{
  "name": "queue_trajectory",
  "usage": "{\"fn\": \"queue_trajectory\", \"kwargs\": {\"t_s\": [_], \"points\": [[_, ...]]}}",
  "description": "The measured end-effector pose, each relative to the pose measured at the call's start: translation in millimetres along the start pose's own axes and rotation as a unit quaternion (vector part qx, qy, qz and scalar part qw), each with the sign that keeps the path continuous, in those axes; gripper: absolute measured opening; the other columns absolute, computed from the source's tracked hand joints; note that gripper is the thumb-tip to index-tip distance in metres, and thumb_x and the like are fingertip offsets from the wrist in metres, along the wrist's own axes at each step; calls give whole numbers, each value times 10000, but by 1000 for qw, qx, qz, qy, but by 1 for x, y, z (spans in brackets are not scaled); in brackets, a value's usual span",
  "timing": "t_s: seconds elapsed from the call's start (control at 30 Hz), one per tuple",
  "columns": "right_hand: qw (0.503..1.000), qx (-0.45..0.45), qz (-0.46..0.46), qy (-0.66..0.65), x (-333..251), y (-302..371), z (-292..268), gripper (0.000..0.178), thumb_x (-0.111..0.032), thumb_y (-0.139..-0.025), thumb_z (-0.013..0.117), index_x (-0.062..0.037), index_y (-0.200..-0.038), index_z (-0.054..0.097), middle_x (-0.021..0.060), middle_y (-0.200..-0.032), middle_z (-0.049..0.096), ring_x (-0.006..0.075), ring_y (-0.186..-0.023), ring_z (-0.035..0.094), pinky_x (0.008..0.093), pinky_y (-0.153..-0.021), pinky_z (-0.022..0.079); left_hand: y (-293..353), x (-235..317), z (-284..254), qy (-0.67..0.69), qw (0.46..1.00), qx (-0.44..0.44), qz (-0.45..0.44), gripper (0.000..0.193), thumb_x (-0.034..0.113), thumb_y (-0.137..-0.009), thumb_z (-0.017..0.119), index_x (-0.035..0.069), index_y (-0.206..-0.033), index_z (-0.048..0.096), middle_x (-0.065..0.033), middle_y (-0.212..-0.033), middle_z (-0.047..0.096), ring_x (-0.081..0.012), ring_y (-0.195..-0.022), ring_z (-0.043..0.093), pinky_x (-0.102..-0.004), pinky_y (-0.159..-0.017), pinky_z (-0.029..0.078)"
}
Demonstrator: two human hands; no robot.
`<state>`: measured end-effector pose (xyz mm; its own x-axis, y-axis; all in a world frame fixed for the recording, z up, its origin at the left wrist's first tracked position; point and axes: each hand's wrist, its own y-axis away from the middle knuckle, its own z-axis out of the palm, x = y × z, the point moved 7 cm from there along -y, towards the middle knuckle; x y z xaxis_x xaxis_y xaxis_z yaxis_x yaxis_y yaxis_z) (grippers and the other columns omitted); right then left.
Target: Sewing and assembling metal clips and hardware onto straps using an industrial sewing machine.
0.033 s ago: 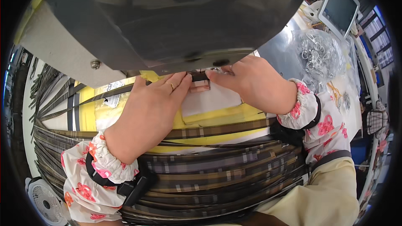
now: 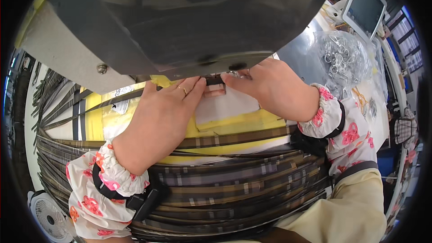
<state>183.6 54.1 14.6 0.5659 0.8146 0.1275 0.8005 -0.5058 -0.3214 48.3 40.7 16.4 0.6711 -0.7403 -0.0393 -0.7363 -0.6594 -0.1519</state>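
Note:
Under the front of a large machine head with a dark cover, my two hands meet at a short dark stretch of strap. My left hand, with a ring on one finger, lies over the strap, fingertips pressed on its left end. The thumb of my right hand presses its right end, the other fingers curled by the machine's edge and partly hidden. Just below the strap a small metal-edged opening shows in a pale plate. A narrow plaid strap runs in from the left toward my left hand.
Many plaid straps hang in a thick bundle across the near edge, over my lap. Yellow sheeting covers the work surface. A clear bag of metal clasps lies at right, a tablet-like screen behind it. A small fan stands lower left.
The dark strap between my fingertips sits very slightly farther from me, under the machine head. Both hands have barely moved and keep the same hold.

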Motion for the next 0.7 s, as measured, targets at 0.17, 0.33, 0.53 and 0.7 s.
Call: {"fn": "queue_trajectory", "kwargs": {"t_s": [0.17,0.33,0.53,0.7], "points": [[1000,-12,2,-2,2,1,2,394,-70,-718,614,-40,-1111,630,104,-928,607,221,-823,596,323,-679,520,2,-4,2,10,1000,-1,-10,493,-17,-740,543,-15,-1233,549,-182,-1232,591,-280,-1153,570,-384,-785,474],[1000,-10,7,-5,3,0,3,397,-61,-716,614,-44,-1113,633,107,-927,607,224,-823,599,322,-676,519,1,-5,2,12,1000,11,5,487,-21,-731,553,-24,-1218,556,-193,-1213,595,-297,-1081,609,-377,-773,515],[1000,4,8,-22,7,-1,5,378,-54,-727,606,-42,-1103,634,110,-913,604,232,-827,600,333,-683,517,-1,-12,6,50,999,12,-7,473,-52,-724,542,-15,-1194,569,-196,-1168,609,-316,-1023,626,-365,-749,542],[999,-14,7,-36,7,0,3,336,-32,-720,610,-37,-1055,629,112,-897,601,250,-847,605,348,-701,514,0,-12,6,58,998,15,-18,468,-61,-727,535,1,-1189,578,-196,-1163,610,-319,-1046,619,-372,-783,537]]}}
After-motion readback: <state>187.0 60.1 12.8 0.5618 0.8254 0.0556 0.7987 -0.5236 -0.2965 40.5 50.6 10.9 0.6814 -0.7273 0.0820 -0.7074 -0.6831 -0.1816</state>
